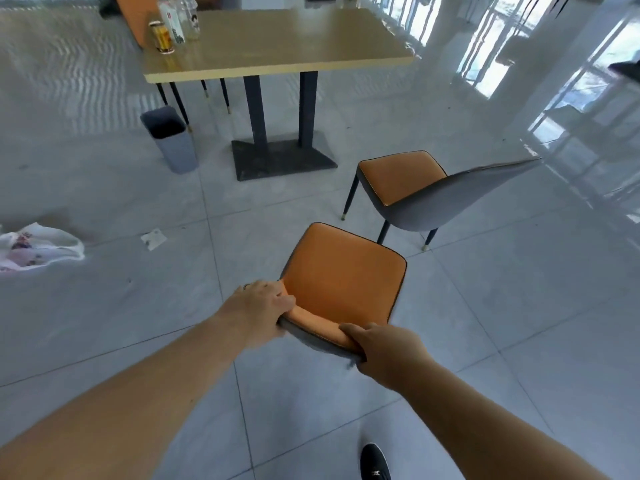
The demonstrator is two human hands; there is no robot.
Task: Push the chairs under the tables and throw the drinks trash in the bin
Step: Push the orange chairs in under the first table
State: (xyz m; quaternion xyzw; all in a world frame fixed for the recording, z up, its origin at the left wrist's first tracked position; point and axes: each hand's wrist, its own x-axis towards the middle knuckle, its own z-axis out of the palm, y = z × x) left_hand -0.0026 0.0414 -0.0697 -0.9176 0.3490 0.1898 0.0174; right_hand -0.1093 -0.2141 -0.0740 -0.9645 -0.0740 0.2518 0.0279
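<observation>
An orange-seated chair (343, 271) with a grey back stands on the floor just in front of me. My left hand (263, 303) and my right hand (384, 348) both grip the top edge of its backrest. A second orange and grey chair (401, 178) stands further off to the right, turned sideways. The wooden table (294, 39) is beyond them, with a can (161, 36) and bottles (180, 19) on its far left corner. A grey bin (171, 140) stands on the floor at the table's left.
A third chair (135, 19) is tucked in at the table's far left. A plastic bag (38, 247) and a scrap of paper (153, 239) lie on the floor to the left. My black shoe (375, 462) shows at the bottom. Windows line the right side.
</observation>
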